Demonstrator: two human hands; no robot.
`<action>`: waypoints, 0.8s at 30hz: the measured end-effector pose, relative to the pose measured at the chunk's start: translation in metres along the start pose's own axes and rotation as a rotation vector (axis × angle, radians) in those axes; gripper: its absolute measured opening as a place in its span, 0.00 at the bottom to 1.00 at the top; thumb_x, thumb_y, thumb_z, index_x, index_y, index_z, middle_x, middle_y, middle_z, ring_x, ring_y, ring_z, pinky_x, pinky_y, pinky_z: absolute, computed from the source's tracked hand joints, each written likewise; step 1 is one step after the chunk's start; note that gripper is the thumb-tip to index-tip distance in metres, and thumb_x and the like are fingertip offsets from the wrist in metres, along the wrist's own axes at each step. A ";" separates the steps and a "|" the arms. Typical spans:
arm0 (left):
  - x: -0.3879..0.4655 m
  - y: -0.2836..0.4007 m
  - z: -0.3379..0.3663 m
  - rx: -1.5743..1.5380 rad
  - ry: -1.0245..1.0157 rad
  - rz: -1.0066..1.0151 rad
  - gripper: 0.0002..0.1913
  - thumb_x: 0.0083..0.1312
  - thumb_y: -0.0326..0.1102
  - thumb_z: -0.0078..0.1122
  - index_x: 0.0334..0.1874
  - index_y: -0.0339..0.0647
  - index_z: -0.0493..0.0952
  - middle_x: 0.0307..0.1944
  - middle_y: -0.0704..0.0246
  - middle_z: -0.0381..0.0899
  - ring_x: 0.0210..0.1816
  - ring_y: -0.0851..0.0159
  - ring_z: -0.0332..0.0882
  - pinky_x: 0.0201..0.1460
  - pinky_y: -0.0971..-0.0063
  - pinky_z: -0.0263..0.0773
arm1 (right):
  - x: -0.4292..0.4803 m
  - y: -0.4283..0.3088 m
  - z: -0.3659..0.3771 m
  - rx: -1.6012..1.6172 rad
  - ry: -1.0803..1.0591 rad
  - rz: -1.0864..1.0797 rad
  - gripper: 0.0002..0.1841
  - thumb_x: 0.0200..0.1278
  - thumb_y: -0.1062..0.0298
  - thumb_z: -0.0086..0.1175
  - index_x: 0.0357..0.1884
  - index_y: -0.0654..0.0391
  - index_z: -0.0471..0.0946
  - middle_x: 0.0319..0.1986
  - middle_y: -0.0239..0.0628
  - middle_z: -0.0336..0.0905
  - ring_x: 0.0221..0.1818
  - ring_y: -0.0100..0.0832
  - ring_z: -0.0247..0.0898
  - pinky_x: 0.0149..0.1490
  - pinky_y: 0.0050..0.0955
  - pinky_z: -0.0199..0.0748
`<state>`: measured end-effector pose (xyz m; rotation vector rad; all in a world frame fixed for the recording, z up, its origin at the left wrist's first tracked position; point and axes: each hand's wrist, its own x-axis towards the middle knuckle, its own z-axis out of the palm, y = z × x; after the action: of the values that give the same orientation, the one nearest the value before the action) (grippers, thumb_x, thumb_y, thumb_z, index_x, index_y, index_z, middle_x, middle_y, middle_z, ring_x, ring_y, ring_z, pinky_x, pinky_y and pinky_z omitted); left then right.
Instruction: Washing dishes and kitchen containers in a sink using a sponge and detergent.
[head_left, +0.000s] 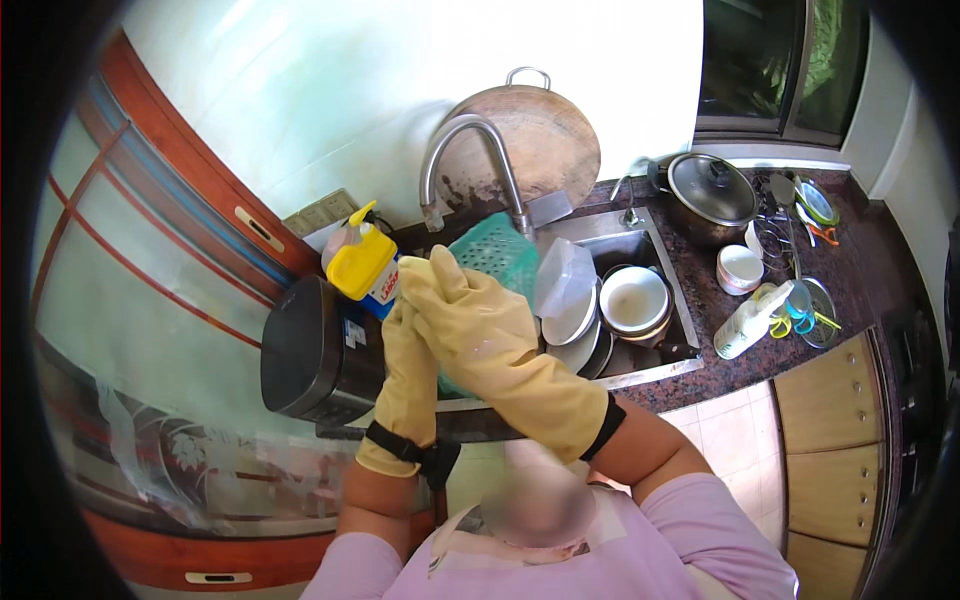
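Observation:
Both my hands wear long yellow rubber gloves and are raised together in front of the sink. My right hand (480, 319) presses over the fingers of my left hand (409, 356), so the gloves touch. Whether anything lies between them is hidden. Just beyond the fingertips stand a yellow-and-blue bottle (364, 266) bearing writing and a yellow pump top (362, 213). Behind my right hand, a green perforated plastic basket (495, 251) sits partly covered at the sink. A translucent plastic container (566, 276) leans beside white plates (574, 321) and stacked bowls (636, 300) in the basin.
A curved metal faucet (466, 126) rises before a round wooden cutting board (559, 135). At left is a black lidded appliance or bin (319, 352). A lidded pot (712, 191), small bowls (739, 268) and a white bottle (741, 328) stand right. A dark riveted handle (679, 350) crosses the sink rim.

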<state>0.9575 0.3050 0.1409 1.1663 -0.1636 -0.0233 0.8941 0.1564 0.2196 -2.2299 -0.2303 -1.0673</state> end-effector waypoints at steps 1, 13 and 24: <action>-0.009 0.005 0.009 0.000 -0.005 -0.004 0.23 0.76 0.52 0.58 0.57 0.37 0.80 0.46 0.72 0.83 0.46 0.73 0.81 0.50 0.75 0.78 | 0.003 0.010 -0.005 -0.054 -0.164 0.073 0.16 0.67 0.62 0.54 0.55 0.47 0.71 0.47 0.45 0.78 0.43 0.55 0.81 0.45 0.52 0.80; -0.038 -0.025 -0.014 0.519 0.052 0.115 0.19 0.80 0.47 0.52 0.32 0.41 0.75 0.27 0.78 0.71 0.29 0.77 0.63 0.31 0.78 0.59 | -0.006 0.042 0.030 0.007 -0.241 0.118 0.20 0.65 0.59 0.57 0.60 0.42 0.74 0.47 0.48 0.78 0.39 0.56 0.80 0.40 0.53 0.80; -0.091 -0.094 -0.057 0.333 0.116 -0.299 0.11 0.78 0.37 0.55 0.51 0.38 0.82 0.39 0.76 0.84 0.37 0.77 0.76 0.41 0.81 0.71 | -0.038 0.070 0.071 0.035 -0.396 0.106 0.26 0.65 0.59 0.56 0.65 0.43 0.68 0.55 0.47 0.78 0.46 0.58 0.81 0.42 0.57 0.80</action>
<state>0.8818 0.3296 0.0225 1.5123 0.1151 -0.1979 0.9433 0.1505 0.1250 -2.3759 -0.2913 -0.5543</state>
